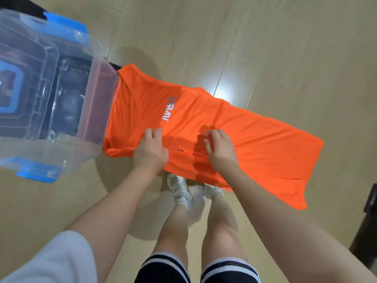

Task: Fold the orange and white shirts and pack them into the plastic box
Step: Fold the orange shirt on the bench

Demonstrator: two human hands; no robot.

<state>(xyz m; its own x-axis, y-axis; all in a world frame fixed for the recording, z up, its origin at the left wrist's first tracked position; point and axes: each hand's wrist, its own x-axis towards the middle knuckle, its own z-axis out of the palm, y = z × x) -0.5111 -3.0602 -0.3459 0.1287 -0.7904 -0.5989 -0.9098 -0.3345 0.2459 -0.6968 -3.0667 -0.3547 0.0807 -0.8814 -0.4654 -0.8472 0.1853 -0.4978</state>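
Both hands, left hand [151, 149] and right hand [219, 149], pinch the near edge of the orange shirt [234, 127], draped flat beside the plastic box [67, 94], likely to fold it lengthwise.

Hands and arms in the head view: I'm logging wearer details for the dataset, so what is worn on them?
Both forearms are bare. The right hand has a thin gold ring on one of its fingers; the left hand shows no jewellery. A white short sleeve covers the left upper arm. No gloves or watch are visible.
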